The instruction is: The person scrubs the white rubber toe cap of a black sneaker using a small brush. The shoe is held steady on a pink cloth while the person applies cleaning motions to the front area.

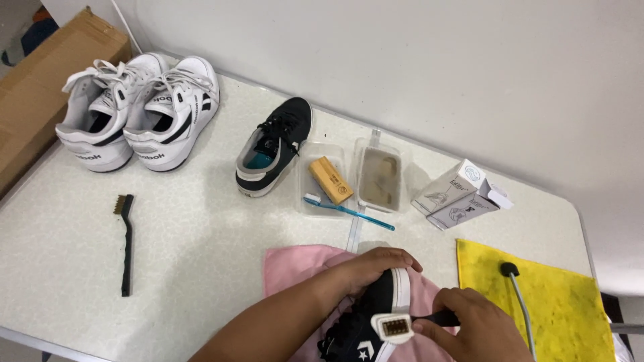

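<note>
Down at the near edge, the left hand (373, 266) wraps over the heel of a black sneaker (365, 328), fingers curled and gripping it, the shoe resting on a pink cloth (295, 265). Right beside it, the right hand (473, 328) is closed around the dark handle of a small brush (397, 327), whose white head with tan bristles presses against the sneaker's white sole rim.

Just to the right lies a yellow cloth (563, 302), reaching the table's right edge, with a black-tipped grey tool (516, 288) lying across it. Off to the left, well apart, a black wire brush (125, 245) lies alone on the speckled white table (201, 234), with plenty of bare surface around it all the way to the near-left edge.

Moving back: a blue toothbrush (349, 210) lies across the front of a clear tray holding a wooden block (331, 179); a second clear tray (381, 179) sits just beside it. A white carton (459, 194) lies on its side to the right. The other black sneaker (274, 146) stands left of the trays.

Farthest back left, a pair of white sneakers (137, 110) sits near the table's far edge, and a cardboard box (47, 87) stands beyond the left edge.
</note>
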